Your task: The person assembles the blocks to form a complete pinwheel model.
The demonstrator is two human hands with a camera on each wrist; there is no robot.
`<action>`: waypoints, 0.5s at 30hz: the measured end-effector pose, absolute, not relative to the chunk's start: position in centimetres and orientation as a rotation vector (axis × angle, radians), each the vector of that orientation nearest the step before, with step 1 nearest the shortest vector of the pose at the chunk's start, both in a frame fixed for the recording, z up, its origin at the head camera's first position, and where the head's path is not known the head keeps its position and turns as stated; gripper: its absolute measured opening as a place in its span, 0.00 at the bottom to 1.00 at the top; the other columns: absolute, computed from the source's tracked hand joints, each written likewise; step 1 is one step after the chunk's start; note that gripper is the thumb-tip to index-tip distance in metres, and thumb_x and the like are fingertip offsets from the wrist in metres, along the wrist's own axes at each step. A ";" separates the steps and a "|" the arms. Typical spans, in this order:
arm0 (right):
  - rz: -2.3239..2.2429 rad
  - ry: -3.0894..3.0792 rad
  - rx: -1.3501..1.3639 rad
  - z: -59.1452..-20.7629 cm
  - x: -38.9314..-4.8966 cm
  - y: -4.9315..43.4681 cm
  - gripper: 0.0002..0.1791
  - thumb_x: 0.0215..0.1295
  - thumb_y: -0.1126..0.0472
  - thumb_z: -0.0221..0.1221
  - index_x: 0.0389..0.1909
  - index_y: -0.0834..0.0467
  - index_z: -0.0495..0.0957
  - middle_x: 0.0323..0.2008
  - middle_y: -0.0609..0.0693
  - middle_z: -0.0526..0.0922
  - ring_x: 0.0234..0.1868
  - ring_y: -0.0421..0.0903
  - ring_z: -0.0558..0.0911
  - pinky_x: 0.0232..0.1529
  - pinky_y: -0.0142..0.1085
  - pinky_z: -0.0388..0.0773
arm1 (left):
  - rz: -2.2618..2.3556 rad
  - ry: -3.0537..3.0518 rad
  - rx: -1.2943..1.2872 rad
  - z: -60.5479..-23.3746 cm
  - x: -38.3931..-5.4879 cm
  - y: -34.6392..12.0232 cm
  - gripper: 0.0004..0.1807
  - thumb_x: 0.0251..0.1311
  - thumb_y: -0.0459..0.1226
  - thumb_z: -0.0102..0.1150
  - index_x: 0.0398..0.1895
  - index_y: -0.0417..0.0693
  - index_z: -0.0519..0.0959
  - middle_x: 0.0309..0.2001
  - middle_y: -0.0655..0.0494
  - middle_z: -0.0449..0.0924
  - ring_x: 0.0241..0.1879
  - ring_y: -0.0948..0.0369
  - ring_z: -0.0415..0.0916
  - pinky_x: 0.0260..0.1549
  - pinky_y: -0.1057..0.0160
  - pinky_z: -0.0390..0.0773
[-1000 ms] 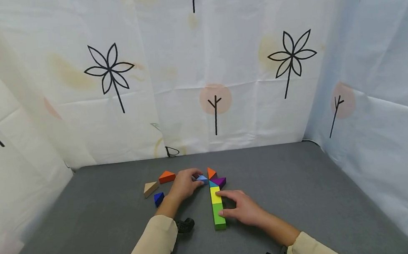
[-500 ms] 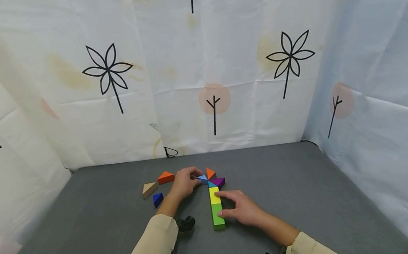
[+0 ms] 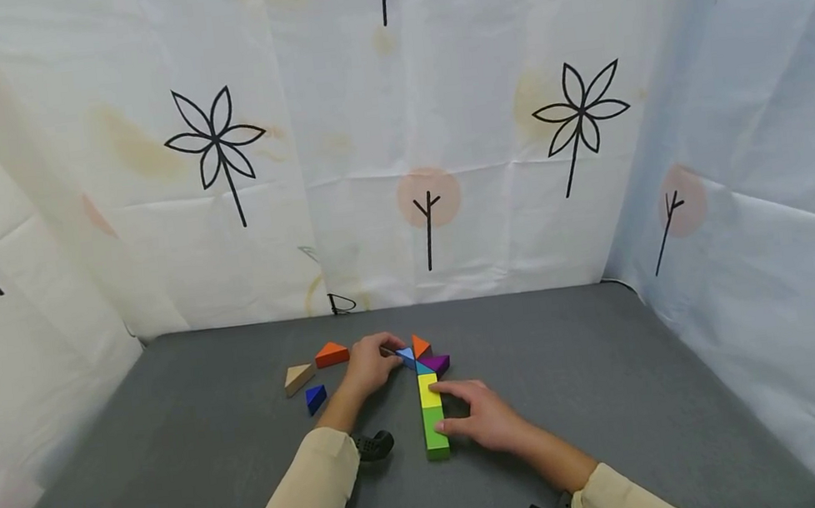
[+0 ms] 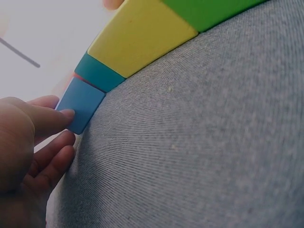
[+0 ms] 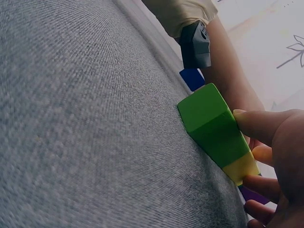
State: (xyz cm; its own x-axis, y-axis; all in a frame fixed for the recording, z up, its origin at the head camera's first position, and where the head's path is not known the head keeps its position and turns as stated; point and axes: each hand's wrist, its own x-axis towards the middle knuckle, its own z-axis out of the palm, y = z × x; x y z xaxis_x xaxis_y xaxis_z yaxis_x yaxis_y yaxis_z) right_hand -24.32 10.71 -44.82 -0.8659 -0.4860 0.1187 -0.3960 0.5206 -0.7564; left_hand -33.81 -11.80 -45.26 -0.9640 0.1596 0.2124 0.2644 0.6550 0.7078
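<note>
My left hand [image 3: 370, 365] pinches a light blue triangular block [image 3: 408, 358], with the thumb on its near face in the left wrist view. That block sits against a small teal triangular block [image 4: 97, 72]. A purple triangular block [image 3: 438, 364] and an upright orange triangular block [image 3: 421, 346] stand close around the same spot. Below the teal piece, a yellow block [image 3: 429, 391] and a longer green block [image 3: 435, 433] lie end to end. My right hand [image 3: 490, 417] touches their right side, the thumb at the green block and the index finger at the yellow one.
Left of my left hand lie another orange triangular block [image 3: 332, 354], a natural wood triangular block [image 3: 298, 379] and a dark blue triangular block [image 3: 315, 399]. A grey cloth-covered table [image 3: 197, 462] is under everything. A patterned white curtain [image 3: 345, 236] hangs behind it.
The light blue block has shifted slightly right and turned in my left hand, coming up against the teal block. My right hand keeps its place beside the yellow and green blocks.
</note>
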 end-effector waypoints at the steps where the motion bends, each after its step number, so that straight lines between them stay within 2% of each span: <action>1: -1.275 2.641 -0.775 -44.9 -24.3 10.7 0.32 0.61 0.50 0.67 0.64 0.56 0.73 0.62 0.56 0.74 0.63 0.61 0.67 0.61 0.60 0.61 | -1.208 -2.737 -0.352 -45.4 -33.8 -11.8 0.08 0.58 0.29 0.67 0.39 0.49 0.84 0.38 0.57 0.82 0.40 0.57 0.78 0.43 0.54 0.78; 15: -1.297 2.628 -0.785 -45.1 -24.1 10.7 0.31 0.62 0.50 0.66 0.65 0.55 0.72 0.63 0.56 0.73 0.64 0.61 0.66 0.60 0.60 0.61 | -1.265 -2.702 -0.355 -45.6 -33.6 -11.7 0.07 0.59 0.31 0.66 0.40 0.50 0.83 0.39 0.57 0.82 0.41 0.56 0.78 0.42 0.54 0.78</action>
State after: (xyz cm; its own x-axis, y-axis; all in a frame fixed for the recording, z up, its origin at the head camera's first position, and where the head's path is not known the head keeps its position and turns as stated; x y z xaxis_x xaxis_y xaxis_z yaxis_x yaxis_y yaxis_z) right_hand -24.15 10.74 -45.07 -0.8608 -0.4928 0.1273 -0.4009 0.5023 -0.7662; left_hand -33.57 -11.67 -45.65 -0.9628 0.1541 0.2220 0.2692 0.6192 0.7377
